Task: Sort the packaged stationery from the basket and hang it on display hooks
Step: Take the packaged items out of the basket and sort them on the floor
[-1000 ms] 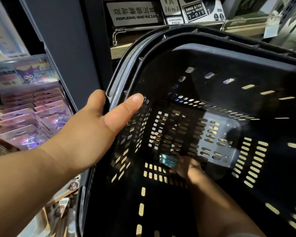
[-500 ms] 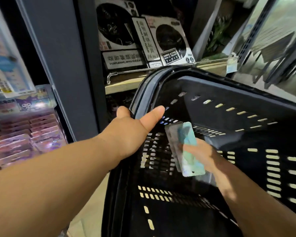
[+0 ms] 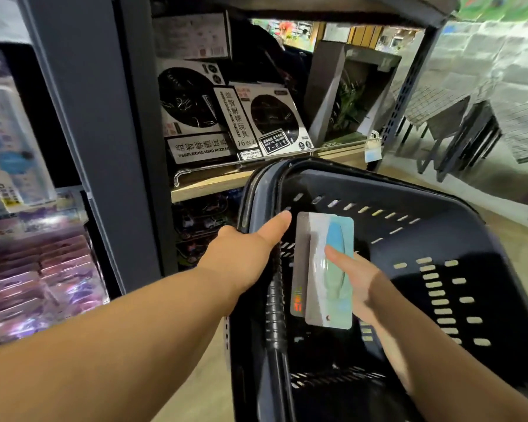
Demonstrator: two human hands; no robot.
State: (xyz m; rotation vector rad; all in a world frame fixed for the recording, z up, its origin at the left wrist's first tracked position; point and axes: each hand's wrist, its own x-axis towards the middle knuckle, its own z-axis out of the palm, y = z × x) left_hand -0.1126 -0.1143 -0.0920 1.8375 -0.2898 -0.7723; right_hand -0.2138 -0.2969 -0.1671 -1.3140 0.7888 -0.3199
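Note:
A black slotted shopping basket (image 3: 439,196) fills the lower right of the head view. My left hand (image 3: 241,257) grips its left rim, thumb lying along the inner edge. My right hand (image 3: 358,280) holds two flat blister packs (image 3: 325,287) upright above the basket's inside, thumb across the front. The front pack is pale blue and green with a clear bubble; a grey card shows behind it on the left. The basket's ribbed handle (image 3: 275,318) hangs down inside the left wall.
A dark grey shelf post (image 3: 128,147) stands just left of the basket. Behind it a wooden shelf (image 3: 214,184) carries black-and-white puzzle boxes (image 3: 235,117). Pink and purple packaged goods (image 3: 37,284) hang at the far left. Open floor and dark stools (image 3: 457,132) lie to the right.
My right hand rose from the basket's bottom with the packs and now holds them near the rim. The view tilted upward, showing more shelf. My left hand kept its grip on the rim.

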